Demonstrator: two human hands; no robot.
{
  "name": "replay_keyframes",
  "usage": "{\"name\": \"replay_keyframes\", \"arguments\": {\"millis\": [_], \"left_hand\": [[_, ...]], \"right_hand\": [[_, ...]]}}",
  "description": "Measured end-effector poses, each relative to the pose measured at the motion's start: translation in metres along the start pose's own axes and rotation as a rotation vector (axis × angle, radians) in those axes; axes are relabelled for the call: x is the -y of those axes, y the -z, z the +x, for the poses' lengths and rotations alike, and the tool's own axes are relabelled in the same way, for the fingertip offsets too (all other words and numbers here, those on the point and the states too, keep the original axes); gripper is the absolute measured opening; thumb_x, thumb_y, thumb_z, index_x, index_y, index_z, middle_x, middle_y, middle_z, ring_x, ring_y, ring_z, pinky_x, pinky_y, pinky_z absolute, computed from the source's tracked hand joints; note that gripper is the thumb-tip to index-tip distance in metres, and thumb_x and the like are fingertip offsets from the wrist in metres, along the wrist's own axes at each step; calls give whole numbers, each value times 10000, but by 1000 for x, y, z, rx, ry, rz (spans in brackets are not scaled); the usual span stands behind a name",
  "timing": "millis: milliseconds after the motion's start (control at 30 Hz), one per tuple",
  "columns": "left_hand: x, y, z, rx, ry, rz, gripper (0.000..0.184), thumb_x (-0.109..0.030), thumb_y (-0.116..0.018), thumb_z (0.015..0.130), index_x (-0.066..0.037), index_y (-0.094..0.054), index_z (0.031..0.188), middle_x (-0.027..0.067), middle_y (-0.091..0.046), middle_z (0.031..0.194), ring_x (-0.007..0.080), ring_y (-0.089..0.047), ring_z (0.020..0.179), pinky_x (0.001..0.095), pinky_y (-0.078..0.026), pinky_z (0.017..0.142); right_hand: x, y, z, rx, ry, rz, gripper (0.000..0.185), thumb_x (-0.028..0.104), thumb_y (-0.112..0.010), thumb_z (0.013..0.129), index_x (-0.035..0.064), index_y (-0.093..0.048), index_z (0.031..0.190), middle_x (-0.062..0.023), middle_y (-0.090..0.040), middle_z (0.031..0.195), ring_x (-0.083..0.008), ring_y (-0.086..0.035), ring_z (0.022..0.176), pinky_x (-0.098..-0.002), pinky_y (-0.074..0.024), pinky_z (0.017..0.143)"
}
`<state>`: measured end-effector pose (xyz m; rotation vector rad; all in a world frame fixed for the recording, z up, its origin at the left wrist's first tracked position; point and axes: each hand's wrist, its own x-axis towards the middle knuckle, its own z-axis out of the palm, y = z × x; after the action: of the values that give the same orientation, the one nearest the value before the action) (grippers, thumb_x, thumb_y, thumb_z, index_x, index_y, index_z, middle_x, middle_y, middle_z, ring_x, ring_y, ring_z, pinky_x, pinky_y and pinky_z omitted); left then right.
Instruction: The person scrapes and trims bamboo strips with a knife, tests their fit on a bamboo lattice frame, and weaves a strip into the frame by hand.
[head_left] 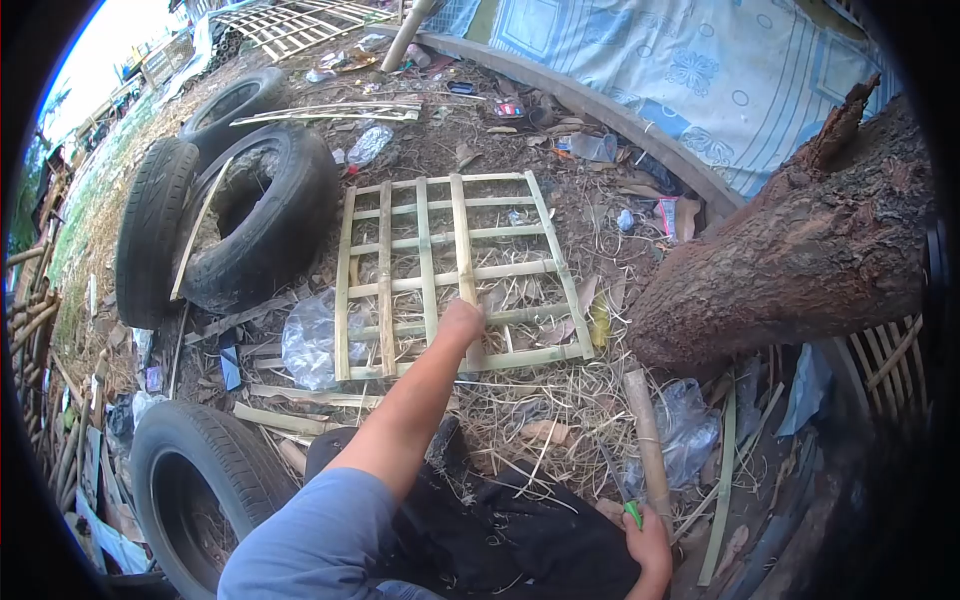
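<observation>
A square lattice of pale bamboo strips (pixel 425 240) lies on the littered ground in front of me. My left hand (pixel 462 322) is closed on one of its lengthwise strips, near the lattice's lower edge. At the lower right, my right hand (pixel 650 540) is closed around a green handle (pixel 633 515), whose thin blade points up and away. A thick bamboo stick (pixel 647 440) stands just beyond that hand; whether the hand touches it I cannot tell. Curly bamboo shavings (pixel 540 420) lie between the lattice and my knees.
Several old tyres (pixel 270 220) lie at the left, with one more (pixel 210 480) beside my left leg. A thick tree trunk (pixel 790 240) leans in at the right. Clear plastic bags (pixel 310 340) and loose strips litter the ground. A patterned blue sheet (pixel 690 70) hangs behind.
</observation>
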<state>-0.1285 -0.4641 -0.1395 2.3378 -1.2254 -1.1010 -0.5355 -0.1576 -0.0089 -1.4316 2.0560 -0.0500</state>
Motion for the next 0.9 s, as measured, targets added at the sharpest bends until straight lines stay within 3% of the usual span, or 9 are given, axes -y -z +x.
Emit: {"name": "replay_keyframes", "arguments": {"millis": [100,400,733,833,900], "left_hand": [[-3,-1,-4,-99,38,-61,480,-349,-601,867,68,-592,1105,285,-635,1086,394,-621,1046,434,-499,907],[-1,-9,8,-40,76,16,518,-356,-595,861,54,-549,1175,275,-598,1184,369,-597,1111,425,-486,947],[2,-15,20,-42,-15,193,505,-385,-554,864,52,-616,1110,250,-623,1161,357,-612,1093,418,-488,942],[2,-12,17,-24,-11,211,527,-417,-543,879,46,-620,1117,237,-622,1174,348,-610,1100,412,-482,951],[0,-8,4,-125,-125,289,557,-474,-468,923,40,-678,973,263,-656,1024,393,-636,987,452,-509,875]], "right_hand": [[-2,0,-1,11,0,2,414,296,-620,865,-22,-589,1128,-288,-631,1021,-440,-595,1021,-467,-465,864],[8,8,-7,49,-4,9,386,293,-615,866,-9,-593,1104,-279,-636,1000,-444,-597,998,-479,-467,852],[13,10,-4,88,-74,-16,375,298,-583,886,-5,-601,1106,-277,-632,1030,-432,-590,1028,-474,-458,878],[9,6,-4,24,-14,-31,327,317,-575,890,32,-598,1048,-240,-655,952,-435,-604,950,-504,-468,806],[12,8,-5,44,-15,1,324,309,-577,890,27,-597,1048,-245,-652,955,-438,-602,952,-502,-467,805]]}}
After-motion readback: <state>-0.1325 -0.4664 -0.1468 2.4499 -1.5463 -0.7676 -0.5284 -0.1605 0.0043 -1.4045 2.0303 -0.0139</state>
